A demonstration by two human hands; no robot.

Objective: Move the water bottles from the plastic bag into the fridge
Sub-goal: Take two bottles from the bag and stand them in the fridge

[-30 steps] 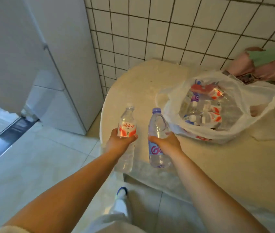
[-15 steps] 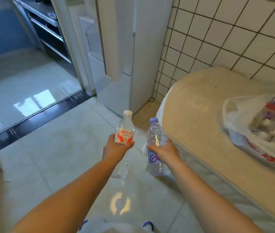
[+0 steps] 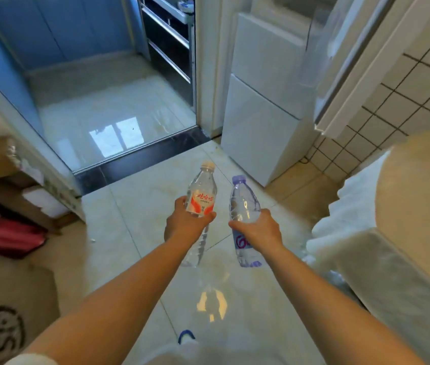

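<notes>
Two hands (image 3: 186,227) (image 3: 260,229) hide both bottles' (image 3: 202,200) (image 3: 242,201) middles; fridge (image 3: 261,119) top cut off.

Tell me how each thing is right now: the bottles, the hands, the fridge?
Red-label bottle: capped, upright, held in the air.
Purple-cap bottle: capped, tilted a little, held in the air.
Left hand: grips the red-label bottle.
Right hand: grips the purple-cap bottle.
Fridge: upper door open, lower door closed.
</notes>
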